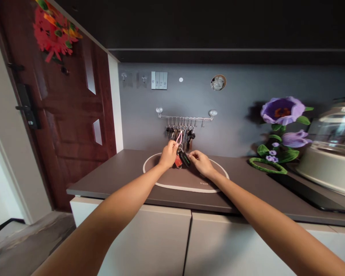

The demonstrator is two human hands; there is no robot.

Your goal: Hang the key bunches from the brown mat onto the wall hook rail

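Note:
My left hand (169, 154) pinches a bunch of keys that has a pink strap (179, 137), a black fob (184, 157) and a red tag (178, 162). Just right of the fob is my right hand (200, 162), its thumb and forefinger closed near the fob's edge; whether they grip it is too small to tell. Behind the hands, a clear hook rail (186, 117) is fixed to the grey wall, with several keys (172, 132) hanging from it. Below the hands lies an oval brown mat (166, 180) with a pale rim.
A purple flower ornament (283, 111), a black flat device (307, 191) and a white appliance with a clear dome (327, 161) stand or lie at the right. A dark shelf (218, 30) overhangs the counter (109, 176). At the left is a red-brown door (74, 115).

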